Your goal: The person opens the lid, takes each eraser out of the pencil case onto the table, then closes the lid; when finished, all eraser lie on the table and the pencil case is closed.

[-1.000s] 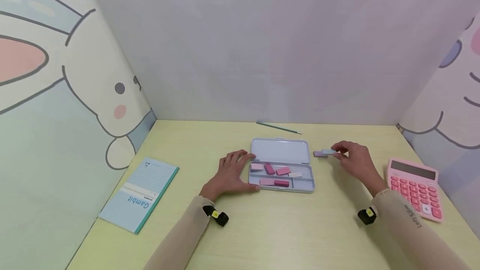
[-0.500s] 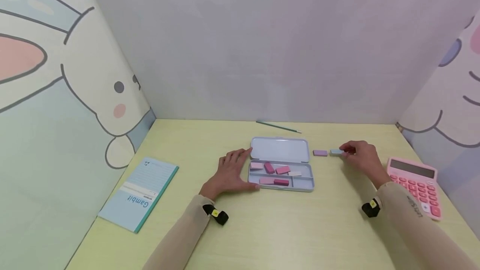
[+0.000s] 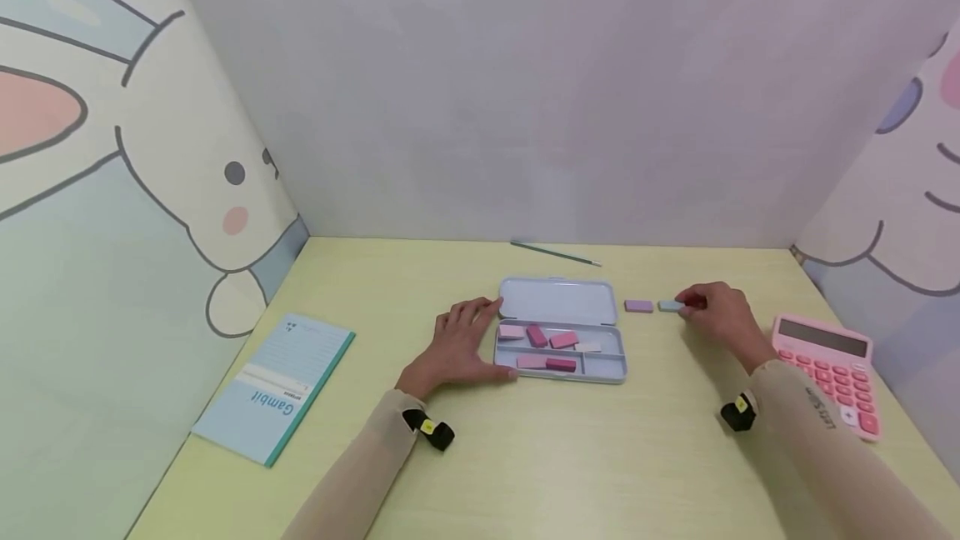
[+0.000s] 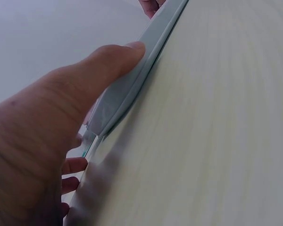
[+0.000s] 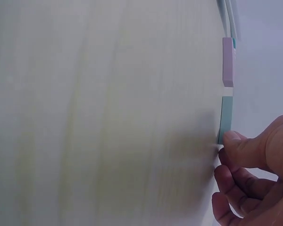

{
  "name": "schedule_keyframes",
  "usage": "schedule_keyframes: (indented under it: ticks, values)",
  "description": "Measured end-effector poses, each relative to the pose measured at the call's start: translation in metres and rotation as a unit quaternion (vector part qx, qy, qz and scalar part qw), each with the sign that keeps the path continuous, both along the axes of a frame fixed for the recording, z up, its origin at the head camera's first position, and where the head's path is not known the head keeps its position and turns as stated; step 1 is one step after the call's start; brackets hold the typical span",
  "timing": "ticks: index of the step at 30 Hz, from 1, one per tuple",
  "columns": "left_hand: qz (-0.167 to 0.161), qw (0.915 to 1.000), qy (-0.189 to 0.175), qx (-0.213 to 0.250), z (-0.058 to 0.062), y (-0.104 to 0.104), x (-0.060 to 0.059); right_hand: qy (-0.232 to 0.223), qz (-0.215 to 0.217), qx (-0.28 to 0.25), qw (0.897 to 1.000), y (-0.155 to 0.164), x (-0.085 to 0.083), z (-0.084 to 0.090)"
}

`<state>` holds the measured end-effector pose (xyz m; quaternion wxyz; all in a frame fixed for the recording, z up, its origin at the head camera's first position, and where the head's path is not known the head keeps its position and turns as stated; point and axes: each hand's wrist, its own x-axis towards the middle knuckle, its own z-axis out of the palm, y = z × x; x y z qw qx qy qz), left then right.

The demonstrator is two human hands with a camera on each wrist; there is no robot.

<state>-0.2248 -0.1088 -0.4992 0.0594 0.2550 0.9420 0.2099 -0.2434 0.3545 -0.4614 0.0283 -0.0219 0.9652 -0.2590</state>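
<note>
A pale blue pencil case [image 3: 557, 302] lies open on the table, its lid folded back. Several pink and whitish eraser-like blocks, such as a dark pink one [image 3: 561, 365], lie in its compartments. My left hand [image 3: 456, 350] is spread at the case's left side, the thumb on the near edge [image 4: 132, 89] and the index fingertip by the lid's corner. To the right of the case, my right hand [image 3: 722, 317] pinches the end of a light blue eraser [image 5: 225, 117] between thumb and finger at the table. Left of that, a purple eraser [image 3: 638, 307] lies in line with it, a small gap between.
A green pencil [image 3: 555, 254] lies behind the case. At the left is a blue notebook [image 3: 273, 390]; a pink calculator [image 3: 825, 336] is at the right, partly behind my right forearm. Walls rise behind the table and on both sides.
My right hand has lowered the light blue eraser from over the purple one to the table, moving slightly right. Over the last half second little has changed. The left hand stays put.
</note>
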Motion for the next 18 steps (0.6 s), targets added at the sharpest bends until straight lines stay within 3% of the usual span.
schedule_keyframes:
  ticks: [18]
  values:
    - [0.004,0.9999,-0.006,-0.01,0.0002,0.0022,0.0023,-0.012,0.002,-0.003,1.0,0.0009,-0.0009,-0.0004]
